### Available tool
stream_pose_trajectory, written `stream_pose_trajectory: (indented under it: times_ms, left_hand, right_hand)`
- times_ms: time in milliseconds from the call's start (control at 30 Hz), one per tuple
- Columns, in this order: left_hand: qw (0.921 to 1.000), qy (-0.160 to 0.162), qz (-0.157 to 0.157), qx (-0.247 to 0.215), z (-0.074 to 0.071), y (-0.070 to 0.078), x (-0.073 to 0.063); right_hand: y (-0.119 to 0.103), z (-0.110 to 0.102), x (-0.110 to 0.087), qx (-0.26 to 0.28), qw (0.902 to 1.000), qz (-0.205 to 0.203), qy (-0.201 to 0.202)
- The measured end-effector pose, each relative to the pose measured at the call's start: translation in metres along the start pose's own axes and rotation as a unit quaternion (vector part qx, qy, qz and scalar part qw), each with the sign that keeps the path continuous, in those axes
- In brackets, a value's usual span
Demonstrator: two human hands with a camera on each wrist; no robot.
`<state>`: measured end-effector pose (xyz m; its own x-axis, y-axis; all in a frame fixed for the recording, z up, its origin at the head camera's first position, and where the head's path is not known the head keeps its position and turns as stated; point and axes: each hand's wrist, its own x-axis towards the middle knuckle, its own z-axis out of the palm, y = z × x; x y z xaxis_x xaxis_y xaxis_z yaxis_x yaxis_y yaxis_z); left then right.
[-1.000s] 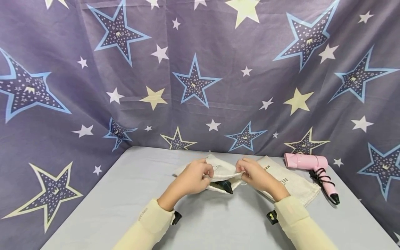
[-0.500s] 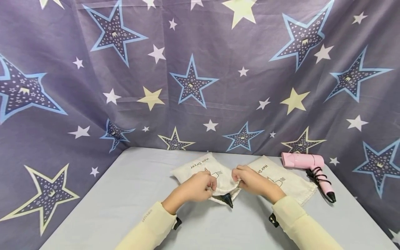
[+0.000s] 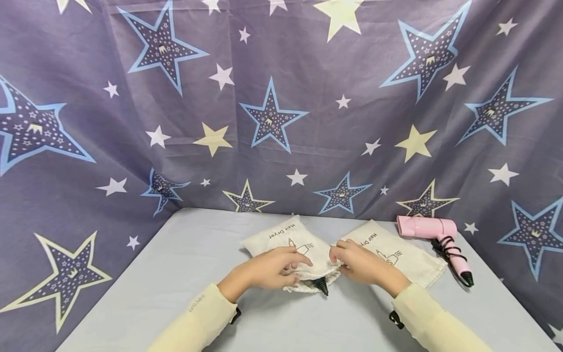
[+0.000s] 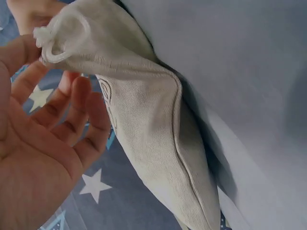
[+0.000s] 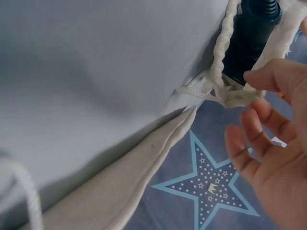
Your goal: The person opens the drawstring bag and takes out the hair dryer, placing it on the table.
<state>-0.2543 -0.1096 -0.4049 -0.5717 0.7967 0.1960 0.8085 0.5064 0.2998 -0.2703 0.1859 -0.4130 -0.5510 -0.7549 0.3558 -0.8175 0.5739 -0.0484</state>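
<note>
A cream drawstring bag (image 3: pixel 276 233) printed "Hair Dryer" lies at the middle of the table, its mouth toward me. The ribbed black end (image 3: pixel 323 285) of a dark green handle (image 5: pixel 245 45) sticks out of the mouth; the rest is hidden inside. My left hand (image 3: pixel 273 269) is at the mouth's left side, fingers loosely spread, with fingertips right at the knotted drawstring (image 4: pixel 44 36) in the left wrist view. At the right corner of the mouth, my right hand (image 3: pixel 361 262) pinches the bag's edge between thumb and index finger.
A second cream "Hair Dryer" bag (image 3: pixel 406 254) lies flat just right of the first. Beyond it, a pink hair dryer (image 3: pixel 433 227) rests with its black cord wound round the handle. A star-patterned curtain (image 3: pixel 281 161) stands behind the pale table (image 3: pixel 145 293).
The bag's mouth has come down and nearer me, and its upper side now lies over the handle, showing the print. My left fingers have loosened from the edge and spread.
</note>
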Motion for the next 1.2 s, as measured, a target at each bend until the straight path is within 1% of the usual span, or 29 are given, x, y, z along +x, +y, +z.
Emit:
stream_pose_trajectory:
  times_ms: [100,200,267,367,467,533,633,733,867,967,1033,1133,1200]
  left_hand:
    - [0.9999,-0.014,-0.003,-0.009,-0.002,-0.002,-0.004]
    - [0.9997,-0.019,-0.008,-0.012,-0.003,-0.006,-0.009]
    - [0.9997,-0.019,-0.011,-0.009,-0.004,-0.010,-0.012]
    - [0.9997,-0.016,-0.019,-0.001,-0.005,-0.017,-0.015]
    - [0.9995,-0.008,-0.028,0.010,-0.007,-0.027,-0.019]
    - [0.9991,-0.001,-0.037,0.019,-0.010,-0.034,-0.021]
    - [0.9980,0.011,-0.047,0.040,-0.014,-0.045,-0.024]
    - [0.9957,0.028,-0.058,0.067,-0.018,-0.058,-0.027]
    - [0.9904,0.054,-0.088,0.091,-0.022,-0.071,-0.031]
    - [0.9863,0.072,-0.114,0.094,-0.022,-0.079,-0.033]
    - [0.9850,0.077,-0.127,0.089,-0.022,-0.083,-0.034]
    - [0.9845,0.085,-0.134,0.075,-0.023,-0.088,-0.034]
    - [0.9852,0.083,-0.137,0.060,-0.024,-0.090,-0.033]
  right_hand:
    - [-0.005,-0.004,-0.007,-0.018,0.9998,0.009,-0.004]
    - [-0.012,-0.007,-0.012,-0.020,0.9998,0.000,0.002]
    - [-0.016,-0.008,-0.015,-0.017,0.9997,-0.016,0.009]
    - [-0.022,-0.007,-0.017,-0.002,0.9983,-0.056,0.014]
    - [-0.027,-0.004,-0.017,0.012,0.9962,-0.086,0.004]
    - [-0.030,-0.002,-0.017,0.019,0.9955,-0.092,-0.007]
    - [-0.034,0.001,-0.018,0.015,0.9960,-0.087,-0.015]
    - [-0.038,0.004,-0.020,-0.002,0.9970,-0.075,-0.016]
    - [-0.043,0.007,-0.019,-0.023,0.9976,-0.064,-0.013]
    - [-0.046,0.008,-0.017,-0.031,0.9979,-0.056,-0.008]
    - [-0.048,0.009,-0.015,-0.032,0.9984,-0.047,-0.003]
    - [-0.050,0.012,-0.011,-0.038,0.9986,-0.036,0.002]
    - [-0.052,0.013,-0.008,-0.044,0.9987,-0.024,-0.001]
